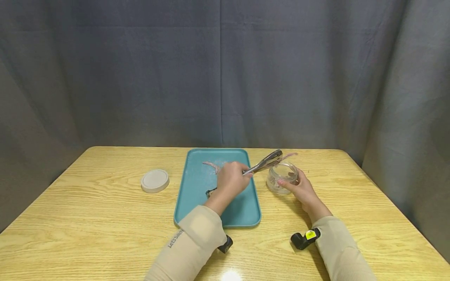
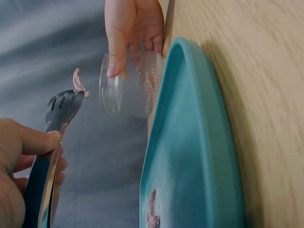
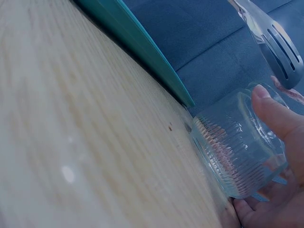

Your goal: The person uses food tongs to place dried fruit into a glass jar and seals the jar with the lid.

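Note:
My left hand (image 1: pixel 230 178) grips a pair of tongs (image 1: pixel 263 162) with slotted heads. Pinched in their tip is a thin pinkish strip (image 2: pixel 78 81), possibly raw meat, sticking out above the mouth of a clear glass jar (image 1: pixel 272 185). The jar stands upright on the table, right of the teal tray. Around its side curl the thumb and fingers of my right hand (image 1: pixel 305 192). Something pinkish (image 3: pixel 223 147) shows through the ribbed glass low in the jar. Another pinkish strip (image 1: pixel 211 166) lies on the tray, partly hidden by my left hand.
The teal tray (image 1: pixel 186 208) with a raised rim sits mid-table under my left forearm. To its left, a round whitish lid (image 1: pixel 155 180) lies flat on the wooden table (image 1: pixel 88 218). Grey curtains (image 1: pixel 151 78) hang behind the table and along its sides.

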Tool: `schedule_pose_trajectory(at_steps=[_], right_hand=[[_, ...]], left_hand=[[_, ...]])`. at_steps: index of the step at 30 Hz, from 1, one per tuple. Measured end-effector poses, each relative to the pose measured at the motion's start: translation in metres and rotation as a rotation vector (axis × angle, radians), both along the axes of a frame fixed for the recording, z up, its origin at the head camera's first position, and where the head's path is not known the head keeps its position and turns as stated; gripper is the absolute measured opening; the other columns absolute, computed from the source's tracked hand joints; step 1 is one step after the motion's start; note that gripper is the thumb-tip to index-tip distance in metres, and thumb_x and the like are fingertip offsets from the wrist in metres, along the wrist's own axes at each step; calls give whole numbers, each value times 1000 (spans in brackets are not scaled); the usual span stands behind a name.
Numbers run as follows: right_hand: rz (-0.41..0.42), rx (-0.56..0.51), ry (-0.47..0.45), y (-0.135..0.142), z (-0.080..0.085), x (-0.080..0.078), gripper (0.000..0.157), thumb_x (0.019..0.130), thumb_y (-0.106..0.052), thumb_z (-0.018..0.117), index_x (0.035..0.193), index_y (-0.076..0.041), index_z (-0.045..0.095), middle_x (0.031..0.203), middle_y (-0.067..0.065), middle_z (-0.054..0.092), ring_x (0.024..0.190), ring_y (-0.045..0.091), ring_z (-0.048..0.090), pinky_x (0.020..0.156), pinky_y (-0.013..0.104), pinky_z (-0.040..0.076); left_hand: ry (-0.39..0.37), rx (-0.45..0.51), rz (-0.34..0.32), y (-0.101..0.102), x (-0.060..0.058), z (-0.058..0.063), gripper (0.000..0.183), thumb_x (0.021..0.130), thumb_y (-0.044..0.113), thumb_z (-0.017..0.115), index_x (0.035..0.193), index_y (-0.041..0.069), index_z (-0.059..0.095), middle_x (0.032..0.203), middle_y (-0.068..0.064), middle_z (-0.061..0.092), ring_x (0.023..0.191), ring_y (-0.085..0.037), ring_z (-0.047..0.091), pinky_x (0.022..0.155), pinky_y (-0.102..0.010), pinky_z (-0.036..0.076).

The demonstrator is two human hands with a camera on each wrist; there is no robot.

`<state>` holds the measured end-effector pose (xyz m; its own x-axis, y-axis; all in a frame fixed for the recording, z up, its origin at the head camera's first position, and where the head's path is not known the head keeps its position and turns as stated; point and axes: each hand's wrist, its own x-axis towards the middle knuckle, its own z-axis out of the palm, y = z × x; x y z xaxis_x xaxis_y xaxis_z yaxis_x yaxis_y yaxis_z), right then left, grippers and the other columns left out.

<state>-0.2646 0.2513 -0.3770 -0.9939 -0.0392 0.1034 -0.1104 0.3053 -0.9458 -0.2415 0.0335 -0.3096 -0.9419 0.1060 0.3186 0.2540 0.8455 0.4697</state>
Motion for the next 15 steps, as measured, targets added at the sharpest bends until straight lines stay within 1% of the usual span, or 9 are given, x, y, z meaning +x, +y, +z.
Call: schedule_pose_trajectory(at_steps=[4,8,12,15], right_hand=[[3,-9,0,0,0,1,86,76,-30,66,137,-3,11,134,23,22,120,39,21,93,52,18],[9,-11,-21,1,0,0,83,78,-25,64,138,-4,10,135,21,22,122,37,20,94,50,17],[-2,-4,-24,1,-1,-1,84,77,-27,65,137,-4,11,135,20,22,121,37,21,94,50,18],[-15,-2,-27,0,-1,-2,84,76,-28,66,137,-5,13,134,20,24,121,36,22,94,51,19]], left_hand=[[0,9,-8,4,0,-3,15,78,30,63,89,23,70,77,6,63,58,-11,52,44,-24,36],[3,-7,-15,6,0,-4,15,78,31,63,88,23,70,81,5,63,62,-12,54,46,-25,38],[-20,-6,-10,7,0,-5,16,78,31,64,91,23,70,85,4,63,64,-13,55,46,-26,39],[-16,-18,-10,7,0,-7,17,77,31,64,91,23,70,84,4,63,64,-14,55,47,-26,39]])
